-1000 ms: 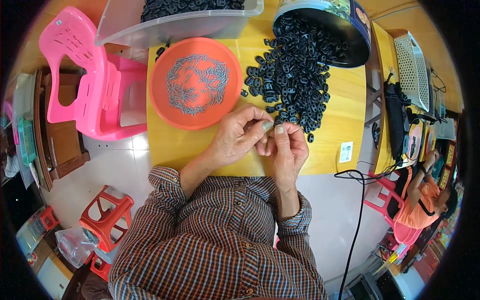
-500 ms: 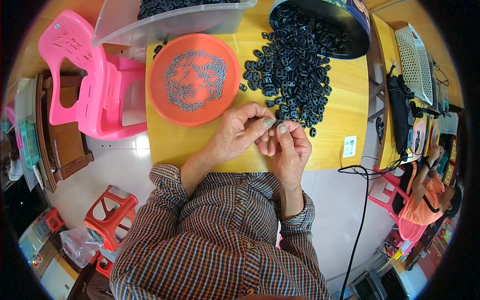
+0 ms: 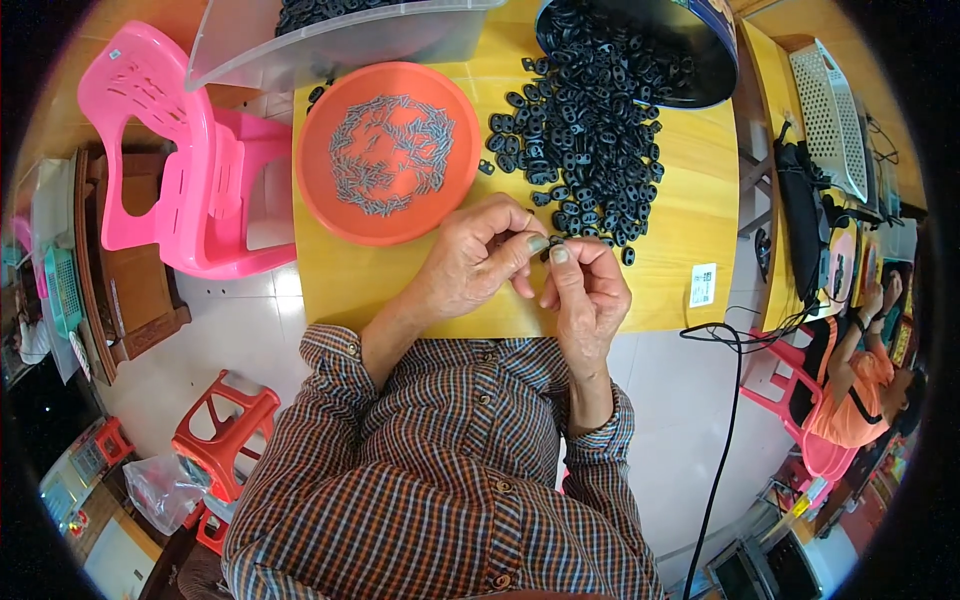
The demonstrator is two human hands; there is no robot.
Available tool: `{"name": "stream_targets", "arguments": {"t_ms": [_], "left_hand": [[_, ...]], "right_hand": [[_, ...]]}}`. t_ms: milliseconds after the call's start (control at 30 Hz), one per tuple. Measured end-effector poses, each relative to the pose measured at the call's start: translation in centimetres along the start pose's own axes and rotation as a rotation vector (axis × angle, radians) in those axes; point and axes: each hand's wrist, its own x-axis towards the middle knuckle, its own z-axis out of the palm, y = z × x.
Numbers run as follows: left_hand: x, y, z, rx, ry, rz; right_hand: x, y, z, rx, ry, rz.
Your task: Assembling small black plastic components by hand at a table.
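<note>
My two hands meet fingertip to fingertip above the table's near side. A small black plastic piece [image 3: 553, 243] is pinched between the thumb and fingers of my right hand [image 3: 590, 290]. My left hand [image 3: 480, 255] is closed in a pinch at the same piece; whatever its fingertips hold is too small and covered to make out. Just beyond lies a heap of black two-holed oval pieces [image 3: 580, 150], spilling from a tipped dark round tin [image 3: 715, 50]. Left of the heap, a shallow orange bowl [image 3: 312, 190] holds many small grey metal pins or screws.
A clear plastic bin [image 3: 400, 45] with more black pieces stands at the far left of the yellow table [image 3: 650, 295]. A white label [image 3: 703, 285] lies near the right edge, with a black cable [image 3: 735, 400] hanging beyond. Pink chair left; another person [image 3: 855, 395] sits right.
My fingertips have drawn slightly apart around the black piece, and my right hand has shifted a little to the right. The whole view has moved slightly.
</note>
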Motion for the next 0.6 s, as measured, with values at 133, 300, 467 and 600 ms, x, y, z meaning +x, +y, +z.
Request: {"name": "stream_targets", "arguments": {"t_ms": [133, 300, 467, 600], "left_hand": [[-0.10, 0.16, -0.10, 0.048, -0.015, 0.036], [0.06, 0.30, -0.13, 0.052, -0.041, -0.006], [-0.03, 0.16, 0.19, 0.023, -0.026, -0.044], [0.18, 0.20, 0.19, 0.044, -0.018, -0.055]], "right_hand": [[-0.24, 0.28, -0.35, -0.124, -0.031, -0.077], [-0.06, -0.40, -0.46, -0.176, -0.047, -0.030], [-0.25, -0.58, -0.60, -0.081, -0.056, 0.047], [-0.05, -0.68, -0.70, -0.129, -0.062, 0.031]]}}
